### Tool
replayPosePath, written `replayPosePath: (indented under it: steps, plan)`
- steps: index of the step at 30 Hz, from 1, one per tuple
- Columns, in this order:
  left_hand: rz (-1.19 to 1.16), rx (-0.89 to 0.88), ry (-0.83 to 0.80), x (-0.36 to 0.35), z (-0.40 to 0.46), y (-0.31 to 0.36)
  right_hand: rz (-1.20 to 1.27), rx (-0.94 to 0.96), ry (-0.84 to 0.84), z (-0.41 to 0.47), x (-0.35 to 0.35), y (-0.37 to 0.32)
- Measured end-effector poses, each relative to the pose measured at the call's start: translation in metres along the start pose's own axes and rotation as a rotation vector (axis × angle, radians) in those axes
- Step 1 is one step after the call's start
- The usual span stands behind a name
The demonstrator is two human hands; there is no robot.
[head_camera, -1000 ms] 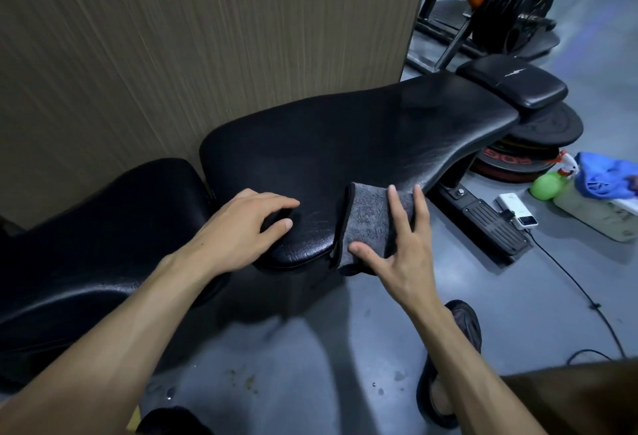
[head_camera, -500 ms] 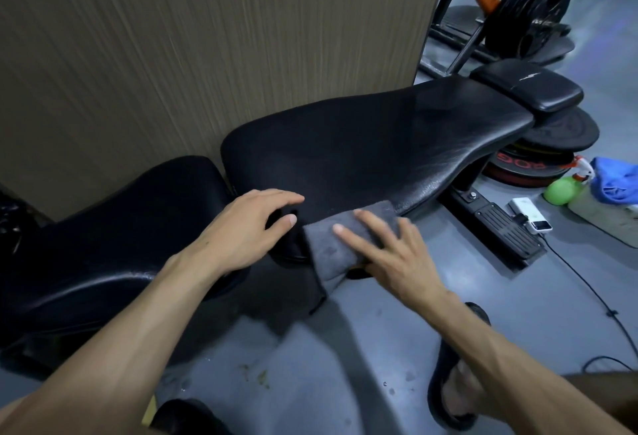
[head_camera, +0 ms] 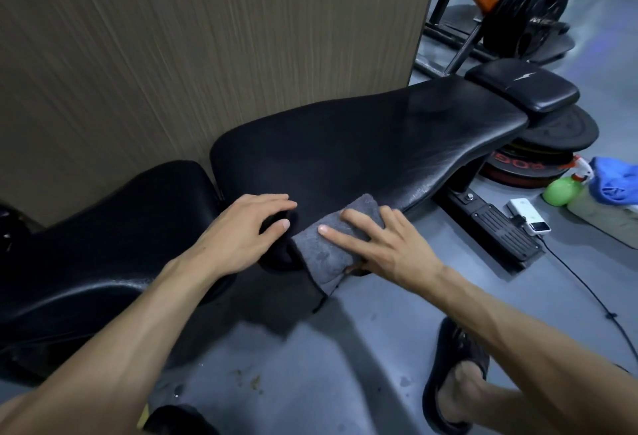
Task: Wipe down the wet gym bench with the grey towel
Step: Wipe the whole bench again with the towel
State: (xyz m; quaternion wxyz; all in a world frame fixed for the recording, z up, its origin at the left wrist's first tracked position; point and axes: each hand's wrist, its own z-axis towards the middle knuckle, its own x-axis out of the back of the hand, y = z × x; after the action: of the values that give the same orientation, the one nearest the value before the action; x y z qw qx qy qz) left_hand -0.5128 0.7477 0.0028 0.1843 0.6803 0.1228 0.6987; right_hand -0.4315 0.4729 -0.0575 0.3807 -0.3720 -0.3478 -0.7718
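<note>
The black padded gym bench (head_camera: 362, 144) runs from the lower left to the upper right, with a separate seat pad (head_camera: 103, 227) on the left. The grey towel (head_camera: 328, 248) hangs over the near edge of the long pad. My right hand (head_camera: 376, 244) lies flat on the towel with straight fingers and presses it against the pad's edge. My left hand (head_camera: 241, 227) rests on the near corner of the long pad just left of the towel, fingers loosely bent. Fine droplets glisten on the pad's edge to the right of the towel.
A wood-grain wall (head_camera: 207, 37) stands right behind the bench. On the grey floor to the right lie a foot pedal (head_camera: 500, 227), a white device with a cable (head_camera: 528, 213), a green spray bottle (head_camera: 562, 189), a blue cloth (head_camera: 618, 179) and stacked weight plates (head_camera: 552, 144). My sandalled foot (head_camera: 455, 376) stands below.
My right hand has slid the towel leftward along the pad's near edge, toward my left hand, and its fingers have turned to point left. My left hand has stayed on the pad's corner.
</note>
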Motion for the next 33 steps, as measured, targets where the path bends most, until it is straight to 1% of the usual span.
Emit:
replayPosePath:
  steps: [4, 6, 10, 12, 13, 15, 17, 18, 22, 24, 26, 29, 31, 33]
  plan:
    - [-0.023, -0.03, -0.003, -0.005, 0.006, 0.009, -0.053, -0.165, -0.087, -0.032, 0.011, 0.061]
    - [-0.03, -0.027, 0.006, -0.005, 0.008, 0.009, -0.073, -0.2, -0.108, -0.034, 0.014, 0.062]
    - [-0.043, 0.012, 0.045, -0.003, 0.01, 0.0, 0.003, -0.09, -0.052, -0.002, 0.002, 0.0]
    - [-0.044, 0.044, 0.058, -0.002, 0.011, -0.008, 0.004, -0.095, -0.033, 0.009, -0.001, -0.021]
    - [-0.038, 0.055, 0.063, -0.002, 0.012, -0.012, -0.004, -0.095, -0.028, 0.013, -0.001, -0.024]
    - [-0.03, 0.07, 0.071, -0.004, 0.011, -0.019, -0.008, -0.027, -0.048, 0.015, 0.001, -0.018]
    - [-0.027, 0.062, 0.058, -0.007, 0.008, -0.02, -0.014, 0.047, -0.09, 0.01, 0.004, 0.0]
    - [-0.02, 0.054, 0.039, -0.009, 0.006, -0.018, -0.008, 0.04, -0.114, 0.005, 0.005, 0.013]
    - [0.065, 0.014, -0.039, -0.014, 0.004, -0.011, -0.026, -0.183, -0.116, -0.032, 0.011, 0.075]
    - [0.053, 0.025, -0.051, -0.014, 0.005, -0.011, -0.058, -0.277, -0.15, -0.041, 0.013, 0.082]
    - [0.013, 0.031, -0.08, -0.01, 0.008, -0.012, -0.043, -0.272, -0.112, -0.037, 0.009, 0.063]
    - [-0.044, 0.039, -0.09, -0.002, 0.012, -0.017, 0.048, -0.134, 0.004, -0.012, 0.0, 0.007]
    - [-0.141, 0.079, -0.058, 0.004, 0.014, -0.018, 0.088, -0.099, 0.061, 0.008, 0.0, -0.031]
    - [-0.243, 0.142, -0.002, 0.01, 0.017, -0.017, 0.101, -0.095, 0.054, 0.024, 0.003, -0.06]
